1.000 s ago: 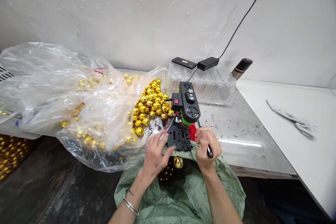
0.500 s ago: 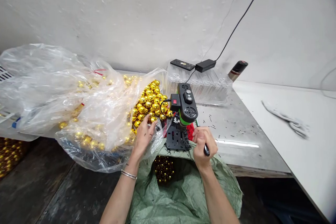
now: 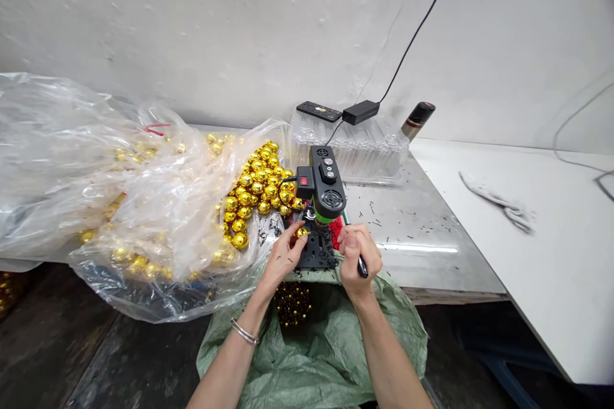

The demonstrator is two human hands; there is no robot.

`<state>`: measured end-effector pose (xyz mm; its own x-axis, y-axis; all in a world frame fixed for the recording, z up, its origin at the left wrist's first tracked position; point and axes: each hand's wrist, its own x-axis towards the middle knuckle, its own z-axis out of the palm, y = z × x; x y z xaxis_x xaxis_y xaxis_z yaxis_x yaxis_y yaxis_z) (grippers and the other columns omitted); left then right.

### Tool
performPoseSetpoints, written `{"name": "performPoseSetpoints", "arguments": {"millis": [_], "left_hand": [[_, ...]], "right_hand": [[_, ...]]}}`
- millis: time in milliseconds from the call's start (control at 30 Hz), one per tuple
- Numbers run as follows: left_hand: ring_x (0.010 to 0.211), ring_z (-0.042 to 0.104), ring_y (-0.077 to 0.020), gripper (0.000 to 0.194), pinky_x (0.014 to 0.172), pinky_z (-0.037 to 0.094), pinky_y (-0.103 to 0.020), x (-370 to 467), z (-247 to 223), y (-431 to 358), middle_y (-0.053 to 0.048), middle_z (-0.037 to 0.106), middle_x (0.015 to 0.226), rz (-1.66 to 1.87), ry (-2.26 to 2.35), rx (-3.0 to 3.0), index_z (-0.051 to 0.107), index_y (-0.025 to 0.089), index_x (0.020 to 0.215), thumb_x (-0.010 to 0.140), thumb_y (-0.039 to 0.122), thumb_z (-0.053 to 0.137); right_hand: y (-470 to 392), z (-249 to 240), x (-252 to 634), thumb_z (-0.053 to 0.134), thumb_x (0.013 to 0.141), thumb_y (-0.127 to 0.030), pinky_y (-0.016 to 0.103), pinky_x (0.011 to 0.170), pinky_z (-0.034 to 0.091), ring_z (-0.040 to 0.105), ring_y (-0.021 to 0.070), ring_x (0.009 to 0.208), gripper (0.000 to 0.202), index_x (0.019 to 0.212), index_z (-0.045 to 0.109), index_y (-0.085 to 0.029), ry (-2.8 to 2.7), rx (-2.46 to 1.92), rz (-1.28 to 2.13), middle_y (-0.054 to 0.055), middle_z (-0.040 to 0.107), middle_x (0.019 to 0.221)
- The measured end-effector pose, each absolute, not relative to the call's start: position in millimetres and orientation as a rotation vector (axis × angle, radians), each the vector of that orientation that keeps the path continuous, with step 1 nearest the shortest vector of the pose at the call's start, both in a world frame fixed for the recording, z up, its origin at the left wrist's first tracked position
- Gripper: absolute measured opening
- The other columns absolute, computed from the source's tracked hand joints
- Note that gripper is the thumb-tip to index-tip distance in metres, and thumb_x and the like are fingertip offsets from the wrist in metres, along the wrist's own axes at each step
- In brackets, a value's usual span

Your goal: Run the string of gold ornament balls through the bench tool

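Note:
My left hand [image 3: 286, 254] pinches a shiny gold ball [image 3: 302, 232] above the slotted black base plate [image 3: 314, 252] of a small black bench drill press [image 3: 328, 182]. The ball sits just under the front of the drill's head; the bit itself is hidden. Around a black-tipped lever handle [image 3: 362, 266] at the machine's right side, my right hand [image 3: 357, 255] is closed. Left of the machine lies a heap of gold balls [image 3: 259, 182], spilling from a clear plastic bag [image 3: 158, 204]. Below the plate a green woven sack [image 3: 330, 358] hangs open, with many gold balls [image 3: 292, 303] inside.
Behind the machine stand clear plastic trays [image 3: 355, 150] carrying a black power adapter [image 3: 361, 112] and a flat black device [image 3: 319, 111]. A dark-capped bottle [image 3: 418, 121] leans nearby. Dark shavings litter the metal tabletop [image 3: 407, 223]. A grey glove [image 3: 499, 201] lies on the white table [image 3: 480, 166].
My left hand has moved right from the ball heap to the base plate, bringing a gold ball under the drill head. My right hand stays on the lever. The view has shifted slightly.

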<state>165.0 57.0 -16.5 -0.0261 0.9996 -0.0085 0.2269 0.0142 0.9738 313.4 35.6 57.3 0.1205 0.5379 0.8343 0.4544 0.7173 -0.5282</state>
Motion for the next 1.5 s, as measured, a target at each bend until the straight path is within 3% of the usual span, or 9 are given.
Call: {"name": "performPoseSetpoints", "arguments": {"millis": [133, 367, 567, 733, 967, 1200, 1500], "left_hand": [[0.087, 0.069, -0.0221, 0.045, 0.083, 0.054, -0.036, 168, -17, 55, -0.007, 0.074, 0.103, 1.006, 1.543, 1.587, 0.059, 0.019, 0.130, 0.088, 0.034, 0.063], [0.094, 0.070, -0.0246, 0.033, 0.087, 0.054, -0.038, 174, -17, 61, -0.010, 0.072, 0.105, 0.855, 1.596, 1.938, 0.066, 0.017, 0.116, 0.085, 0.025, 0.070], [0.096, 0.068, -0.0256, 0.033, 0.088, 0.055, -0.039, 178, -29, 71, -0.011, 0.070, 0.105, 0.899, 1.517, 2.020, 0.071, 0.015, 0.113, 0.084, 0.030, 0.073], [0.107, 0.064, -0.0262, 0.033, 0.097, 0.050, -0.043, 181, -46, 70, -0.009, 0.070, 0.110, 1.085, 1.505, 2.018, 0.071, 0.021, 0.114, 0.085, 0.037, 0.074], [0.107, 0.062, -0.0273, 0.032, 0.099, 0.047, -0.046, 183, -48, 67, -0.010, 0.070, 0.111, 1.081, 1.527, 1.971, 0.072, 0.022, 0.113, 0.086, 0.038, 0.073], [0.106, 0.062, -0.0274, 0.033, 0.098, 0.047, -0.044, 183, -46, 67, -0.010, 0.070, 0.110, 1.068, 1.536, 1.973, 0.072, 0.021, 0.113, 0.085, 0.040, 0.074], [0.106, 0.063, -0.0275, 0.031, 0.098, 0.047, -0.046, 183, -46, 67, -0.010, 0.070, 0.110, 1.089, 1.523, 1.957, 0.072, 0.021, 0.110, 0.085, 0.039, 0.073]], "right_hand": [[35, 57, 313, 0.042, 0.095, -0.009, 0.029, 0.060, 0.040, 0.052, 0.0134, 0.065, 0.032, 0.067, 0.045, -0.022, -1.512, -0.849, 0.070, -0.001, 0.050, 0.065], [35, 59, 314, 0.042, 0.095, -0.008, 0.028, 0.059, 0.041, 0.053, 0.0135, 0.066, 0.031, 0.068, 0.045, -0.022, -1.530, -0.843, 0.069, -0.001, 0.051, 0.066], [34, 60, 314, 0.041, 0.095, -0.008, 0.028, 0.061, 0.042, 0.054, 0.0130, 0.067, 0.031, 0.068, 0.045, -0.022, -1.538, -0.854, 0.057, -0.001, 0.053, 0.068], [33, 58, 315, 0.042, 0.095, -0.009, 0.028, 0.060, 0.043, 0.055, 0.0137, 0.067, 0.030, 0.068, 0.046, -0.022, -1.530, -0.863, 0.063, 0.000, 0.055, 0.068], [36, 29, 318, 0.041, 0.097, -0.015, 0.029, 0.058, 0.045, 0.055, 0.0142, 0.066, 0.028, 0.071, 0.048, -0.022, -1.562, -0.815, 0.036, 0.001, 0.055, 0.071], [45, -1, 316, 0.035, 0.101, -0.025, 0.036, 0.070, 0.050, 0.054, 0.0143, 0.063, 0.032, 0.071, 0.046, -0.023, -1.521, -0.784, -0.078, -0.001, 0.054, 0.070], [48, -9, 320, 0.037, 0.100, -0.024, 0.037, 0.074, 0.051, 0.055, 0.0146, 0.063, 0.029, 0.072, 0.047, -0.023, -1.627, -0.727, -0.086, -0.001, 0.056, 0.071]]}}
